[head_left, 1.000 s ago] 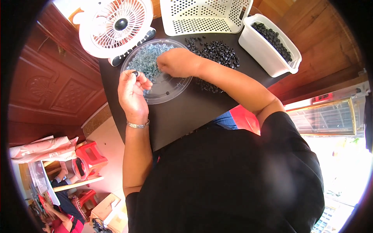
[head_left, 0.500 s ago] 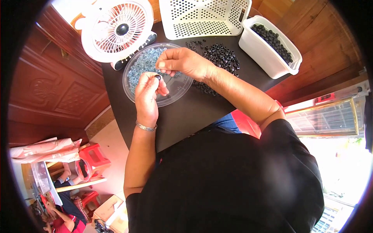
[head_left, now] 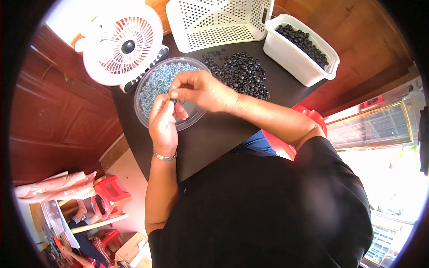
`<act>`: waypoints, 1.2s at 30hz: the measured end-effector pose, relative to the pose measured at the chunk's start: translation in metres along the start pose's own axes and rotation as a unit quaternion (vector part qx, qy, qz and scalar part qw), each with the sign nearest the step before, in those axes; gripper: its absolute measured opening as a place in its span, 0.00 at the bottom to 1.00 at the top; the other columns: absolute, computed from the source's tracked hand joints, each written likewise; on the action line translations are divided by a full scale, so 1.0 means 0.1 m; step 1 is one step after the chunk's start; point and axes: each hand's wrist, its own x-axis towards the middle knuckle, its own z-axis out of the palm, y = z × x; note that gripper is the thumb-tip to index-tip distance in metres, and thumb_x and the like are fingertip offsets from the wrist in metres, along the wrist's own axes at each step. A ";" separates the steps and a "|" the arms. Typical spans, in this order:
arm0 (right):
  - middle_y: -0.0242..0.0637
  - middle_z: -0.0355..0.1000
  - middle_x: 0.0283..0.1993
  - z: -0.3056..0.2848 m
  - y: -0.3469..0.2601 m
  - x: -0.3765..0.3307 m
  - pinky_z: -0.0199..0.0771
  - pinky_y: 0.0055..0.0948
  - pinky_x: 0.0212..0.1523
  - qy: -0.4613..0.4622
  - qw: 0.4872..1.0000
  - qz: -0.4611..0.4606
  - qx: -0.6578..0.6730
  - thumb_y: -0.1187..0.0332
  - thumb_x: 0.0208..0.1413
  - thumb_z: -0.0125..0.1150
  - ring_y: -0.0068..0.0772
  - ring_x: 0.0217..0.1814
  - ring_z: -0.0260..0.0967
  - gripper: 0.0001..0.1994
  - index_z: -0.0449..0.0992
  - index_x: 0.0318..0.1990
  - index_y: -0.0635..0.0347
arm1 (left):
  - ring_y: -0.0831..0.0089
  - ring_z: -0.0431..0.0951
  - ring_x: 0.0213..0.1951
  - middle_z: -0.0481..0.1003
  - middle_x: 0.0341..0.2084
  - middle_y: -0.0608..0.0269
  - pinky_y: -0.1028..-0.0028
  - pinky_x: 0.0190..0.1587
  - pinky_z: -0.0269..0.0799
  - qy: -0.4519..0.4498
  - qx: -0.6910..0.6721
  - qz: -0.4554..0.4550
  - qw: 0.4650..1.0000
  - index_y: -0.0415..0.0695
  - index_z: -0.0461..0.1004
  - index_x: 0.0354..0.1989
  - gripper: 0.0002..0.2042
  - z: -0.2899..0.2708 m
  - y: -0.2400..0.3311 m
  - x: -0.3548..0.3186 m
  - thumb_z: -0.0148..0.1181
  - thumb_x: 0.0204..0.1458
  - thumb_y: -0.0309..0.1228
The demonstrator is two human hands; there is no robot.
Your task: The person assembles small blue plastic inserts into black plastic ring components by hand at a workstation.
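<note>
My left hand (head_left: 161, 123) pinches a small round black part (head_left: 173, 102) between thumb and forefinger. My right hand (head_left: 201, 91) reaches across from the right, its thumb and forefinger pressed together right at that black part. Whatever those right fingertips hold is too small to make out. Both hands are over a clear round tray (head_left: 193, 117), which carries many small translucent pale-blue pieces (head_left: 154, 87). Just right of the tray lies a loose pile of black ring-like parts (head_left: 245, 73) on the dark table (head_left: 201, 143).
A white fan (head_left: 128, 47) stands at the far left of the table. Behind the pile sits a white perforated basket (head_left: 219, 35). At the far right, a white tub (head_left: 286, 56) holds black parts. Red stools (head_left: 112, 192) and another person are at lower left.
My right hand has come down and left, so its fingertips now meet the black part in my left hand. The whole view has shifted slightly.
</note>
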 end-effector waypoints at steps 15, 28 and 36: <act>0.39 0.74 0.36 -0.89 -0.06 0.21 0.73 0.38 0.42 0.069 0.818 -0.162 -0.548 0.65 0.49 0.59 0.44 0.40 0.72 0.09 0.78 0.36 0.56 | 0.74 0.68 0.27 0.69 0.26 0.61 0.75 0.32 0.66 0.013 0.018 0.057 0.998 0.39 0.66 0.36 0.07 -0.09 -0.02 0.01 0.43 0.59 0.30; 0.36 0.77 0.35 -2.05 0.64 0.53 0.72 0.39 0.42 0.060 0.815 0.133 -0.561 0.62 0.42 0.64 0.41 0.41 0.74 0.11 0.79 0.35 0.51 | 0.75 0.69 0.25 0.69 0.25 0.62 0.76 0.32 0.65 0.018 0.062 0.055 0.996 0.40 0.66 0.34 0.07 -0.10 -0.03 0.03 0.43 0.59 0.30; 0.40 0.76 0.34 -1.92 0.65 0.53 0.72 0.40 0.43 0.065 0.777 0.129 -0.612 0.62 0.45 0.62 0.44 0.40 0.73 0.11 0.77 0.34 0.57 | 0.75 0.69 0.25 0.69 0.25 0.62 0.76 0.32 0.65 0.016 0.060 0.055 0.997 0.40 0.66 0.34 0.07 -0.09 -0.02 0.04 0.43 0.59 0.29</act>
